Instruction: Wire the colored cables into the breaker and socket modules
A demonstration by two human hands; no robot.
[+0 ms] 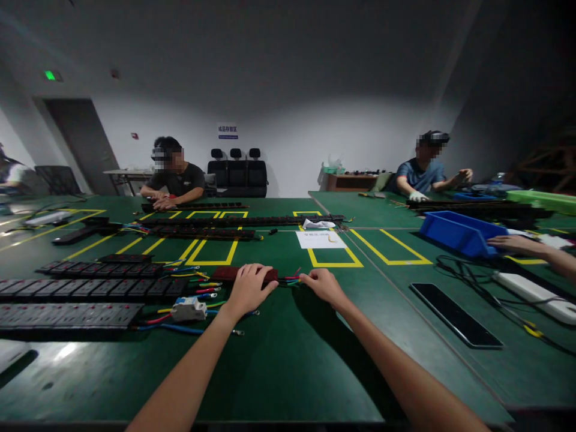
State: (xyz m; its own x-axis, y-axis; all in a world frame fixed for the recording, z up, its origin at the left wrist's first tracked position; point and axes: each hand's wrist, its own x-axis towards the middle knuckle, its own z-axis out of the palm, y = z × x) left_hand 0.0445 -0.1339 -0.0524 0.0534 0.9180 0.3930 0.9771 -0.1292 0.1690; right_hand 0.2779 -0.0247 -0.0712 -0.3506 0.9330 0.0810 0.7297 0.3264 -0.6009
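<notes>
My left hand [248,288] lies over a dark red socket module [225,273] on the green table [288,360], fingers curled on its right end. My right hand [321,284] is closed in a pinch on the bundle of coloured wires [290,279] coming out of that module's right end. A small white circuit breaker [189,309] with blue and red leads sits just left of my left wrist. Several long black power strips [85,289] lie in rows at the left.
Two other people sit at the far side. A third person's hand [513,242] rests by a blue bin [459,233] at right. A flat black panel [454,314], a white strip [535,293] with cables, more black strips and a paper sheet [320,239] lie on the table.
</notes>
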